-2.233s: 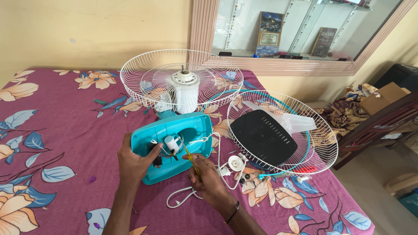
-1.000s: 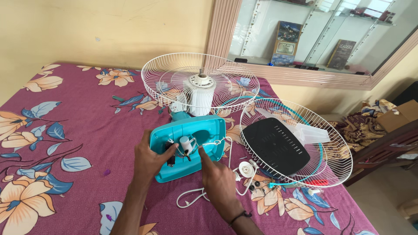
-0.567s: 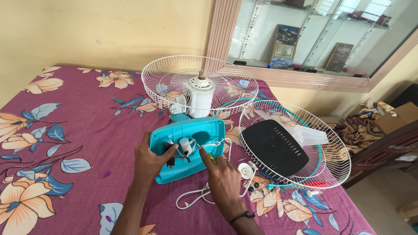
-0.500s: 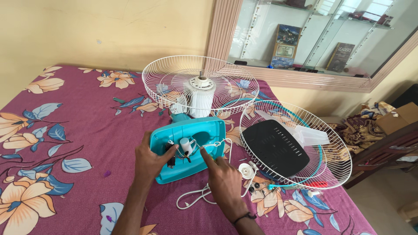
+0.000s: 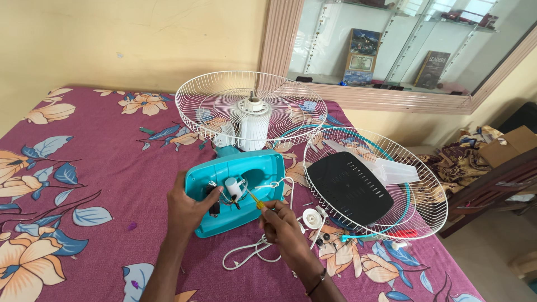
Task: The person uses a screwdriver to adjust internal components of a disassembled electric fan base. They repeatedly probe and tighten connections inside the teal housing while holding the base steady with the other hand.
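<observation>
On bed (image 5: 78, 168): left hand (image 5: 187, 210) clamps teal fan base (image 5: 238, 190), right hand (image 5: 279, 223) pinches screwdriver (image 5: 253, 198); tip may slip, nicking wires (image 5: 277, 183)

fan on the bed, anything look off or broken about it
It lies in pieces: the teal base is open, wiring exposed, steadied by the left hand; the right hand pokes a screwdriver inside. One wire guard lies detached, with small loose parts beside it.

A teal fan base (image 5: 238, 190) is seen on a maroon bedsheet (image 5: 84, 173) patterned with orange flowers and blue leaves. The wire fan guards (image 5: 251, 106) are white, a black panel (image 5: 349, 187) is set in one, and a yellow-handled screwdriver (image 5: 254, 201) is shown.
</observation>
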Demonstrator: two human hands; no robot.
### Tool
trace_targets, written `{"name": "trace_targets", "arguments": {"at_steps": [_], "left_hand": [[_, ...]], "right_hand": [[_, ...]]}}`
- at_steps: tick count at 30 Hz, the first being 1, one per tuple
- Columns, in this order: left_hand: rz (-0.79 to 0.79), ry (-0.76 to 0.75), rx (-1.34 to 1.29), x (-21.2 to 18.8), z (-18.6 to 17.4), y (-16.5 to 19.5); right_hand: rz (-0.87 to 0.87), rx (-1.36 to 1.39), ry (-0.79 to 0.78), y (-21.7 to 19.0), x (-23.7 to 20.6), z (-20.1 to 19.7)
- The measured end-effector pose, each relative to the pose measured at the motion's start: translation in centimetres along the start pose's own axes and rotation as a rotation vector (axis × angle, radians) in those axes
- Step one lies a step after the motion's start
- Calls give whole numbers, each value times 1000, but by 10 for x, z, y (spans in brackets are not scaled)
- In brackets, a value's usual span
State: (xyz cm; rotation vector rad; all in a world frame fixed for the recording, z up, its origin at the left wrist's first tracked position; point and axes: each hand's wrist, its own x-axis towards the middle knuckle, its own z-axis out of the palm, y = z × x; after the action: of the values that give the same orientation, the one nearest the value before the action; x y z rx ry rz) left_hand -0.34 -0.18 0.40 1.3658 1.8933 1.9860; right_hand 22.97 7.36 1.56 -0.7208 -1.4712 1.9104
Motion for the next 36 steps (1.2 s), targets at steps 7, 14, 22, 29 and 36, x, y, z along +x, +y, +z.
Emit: {"name": "trace_targets", "arguments": {"at_steps": [7, 14, 22, 29, 36], "left_hand": [[7, 11, 12, -1, 0, -1], [-30, 3, 29, 0, 0, -3], [-12, -17, 18, 1, -1, -4], [-1, -33, 7, 2, -1, -5], [2, -22, 16, 2, -3, -1]], "right_hand": [[-30, -7, 22, 3, 2, -3], [15, -47, 73, -2, 1, 2], [-171, -431, 203, 1, 3, 4], [-350, -664, 273, -4, 5, 0], [-774, -1229, 379, -7, -10, 19]]}}
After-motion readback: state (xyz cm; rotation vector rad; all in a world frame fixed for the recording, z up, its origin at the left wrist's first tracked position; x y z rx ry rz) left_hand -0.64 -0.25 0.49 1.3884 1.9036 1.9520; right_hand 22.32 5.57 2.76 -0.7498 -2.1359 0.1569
